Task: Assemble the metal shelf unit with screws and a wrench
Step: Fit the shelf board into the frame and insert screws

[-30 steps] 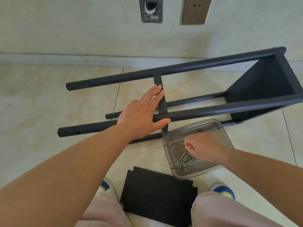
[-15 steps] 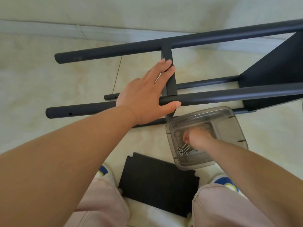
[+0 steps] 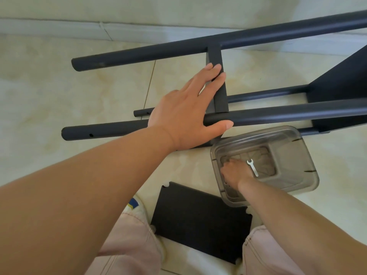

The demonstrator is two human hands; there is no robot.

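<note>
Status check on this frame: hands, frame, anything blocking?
Left hand flat on shelf frame, steadying. Right hand down in clear plastic bin, grip unclear. Wrench beside it. Loose black panel between feet.

The dark metal shelf frame [image 3: 258,118] lies on its side on the pale tiled floor [image 3: 59,96], at twelve o'clock from the knees. A clear plastic rectangular container [image 3: 294,155] sits at two o'clock, touching the frame's near tube; a small silver wrench [image 3: 252,167] lies inside it. A flat black shelf panel [image 3: 198,221] lies between the knees, at seven o'clock from the container.
</note>
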